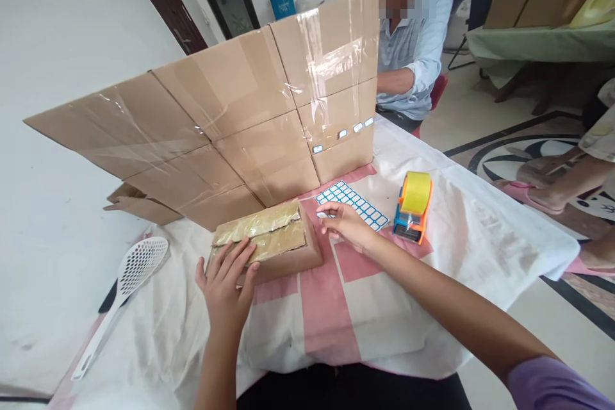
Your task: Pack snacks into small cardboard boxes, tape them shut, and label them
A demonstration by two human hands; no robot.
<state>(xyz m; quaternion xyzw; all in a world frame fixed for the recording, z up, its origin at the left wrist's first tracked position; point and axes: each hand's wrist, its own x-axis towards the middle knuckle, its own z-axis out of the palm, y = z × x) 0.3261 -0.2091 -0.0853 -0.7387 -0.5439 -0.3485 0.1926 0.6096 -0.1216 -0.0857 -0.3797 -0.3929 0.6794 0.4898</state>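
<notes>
A small brown cardboard box [269, 245] lies flat on the cloth-covered table, just in front of the tall cardboard screen. Its top flaps are shut and a wide strip of clear tape runs glossy and wrinkled along the seam. The near left corner sits under spread fingers. Just to the right of it, close to the box's far corner, lies a sheet of small white labels [353, 204] with blue borders, set in neat rows, flat and angled slightly, with fingertips touching its near left edge.
</notes>
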